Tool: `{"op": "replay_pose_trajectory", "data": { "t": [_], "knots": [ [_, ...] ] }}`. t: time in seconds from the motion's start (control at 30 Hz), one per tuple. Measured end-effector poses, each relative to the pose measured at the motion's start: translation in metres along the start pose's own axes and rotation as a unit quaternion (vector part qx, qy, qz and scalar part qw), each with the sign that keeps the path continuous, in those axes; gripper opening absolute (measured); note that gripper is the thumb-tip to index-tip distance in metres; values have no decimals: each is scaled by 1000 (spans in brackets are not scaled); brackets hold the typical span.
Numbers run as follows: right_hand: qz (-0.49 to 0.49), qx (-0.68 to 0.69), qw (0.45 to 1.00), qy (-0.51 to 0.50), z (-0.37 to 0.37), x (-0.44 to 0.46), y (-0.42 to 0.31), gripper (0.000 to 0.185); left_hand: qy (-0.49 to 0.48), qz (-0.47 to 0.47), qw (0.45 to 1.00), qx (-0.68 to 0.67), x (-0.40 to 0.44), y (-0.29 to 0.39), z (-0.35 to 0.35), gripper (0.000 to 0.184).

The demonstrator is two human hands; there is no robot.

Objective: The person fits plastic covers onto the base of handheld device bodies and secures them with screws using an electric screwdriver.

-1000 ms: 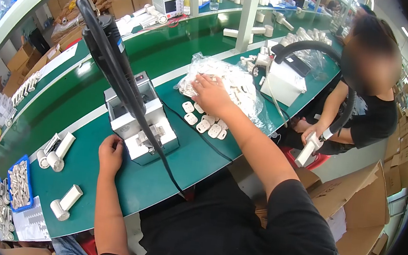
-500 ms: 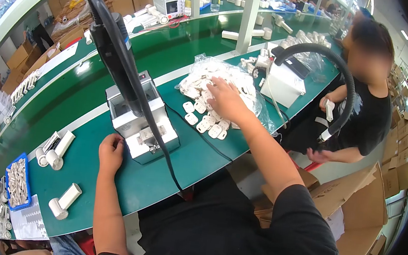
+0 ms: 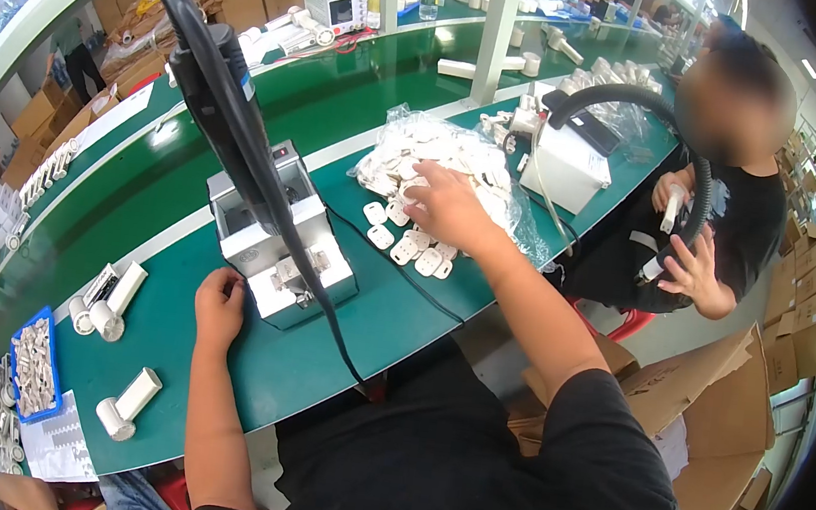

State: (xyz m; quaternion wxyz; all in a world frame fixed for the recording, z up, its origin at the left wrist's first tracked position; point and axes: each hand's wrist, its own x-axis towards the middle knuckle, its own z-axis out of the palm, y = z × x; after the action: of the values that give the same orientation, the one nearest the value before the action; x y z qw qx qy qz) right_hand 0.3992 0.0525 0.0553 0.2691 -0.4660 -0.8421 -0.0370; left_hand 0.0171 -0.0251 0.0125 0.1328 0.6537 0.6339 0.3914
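Note:
My right hand (image 3: 455, 212) is over the near side of a pile of small white plastic parts (image 3: 479, 162) on a clear plastic bag. Its fingers are spread and bent, with the tips at the parts; none is visibly gripped. Several flat white pieces with holes (image 3: 406, 251) lie loose below it. My left hand (image 3: 219, 308) rests on the green table, fingers curled in, beside a white box-shaped fixture (image 3: 296, 288) with a metal clamp on top. Whatever its fingers may hold is hidden. A black power screwdriver (image 3: 218, 112) hangs above the fixture.
White handheld units (image 3: 127, 404) and a blue tray of small parts (image 3: 35, 364) are on the left. A white box (image 3: 569, 168) with a black hose stands right. A co-worker (image 3: 725, 211) sits there with a white part in one hand. Cardboard boxes (image 3: 711, 421) stand at lower right.
My right hand has shifted slightly left and down over the pile. My left hand has barely moved. The co-worker's hands have risen, one now spread near the hose end.

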Motion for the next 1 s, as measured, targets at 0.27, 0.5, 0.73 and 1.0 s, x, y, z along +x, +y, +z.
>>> {"op": "replay_pose_trajectory", "data": {
  "t": [0.27, 0.5, 0.73, 1.0],
  "knots": [
    [7, 26, 999, 28, -2, -1, -9, 21, -1, 0, 1000, -1, 0, 1, -1, 5],
    [-22, 112, 986, 121, -8, 0, -23, 8, -2, -5, 1000, -2, 0, 2, -1, 6],
    [-35, 144, 979, 139, -12, 10, -21, 5, 3, 3, 1000, 7, -1, 3, -1, 6],
    [48, 147, 977, 146, -7, 98, 42, 14, 156, -109, 948, -255, -5, -10, 11, 20]
  ]
}}
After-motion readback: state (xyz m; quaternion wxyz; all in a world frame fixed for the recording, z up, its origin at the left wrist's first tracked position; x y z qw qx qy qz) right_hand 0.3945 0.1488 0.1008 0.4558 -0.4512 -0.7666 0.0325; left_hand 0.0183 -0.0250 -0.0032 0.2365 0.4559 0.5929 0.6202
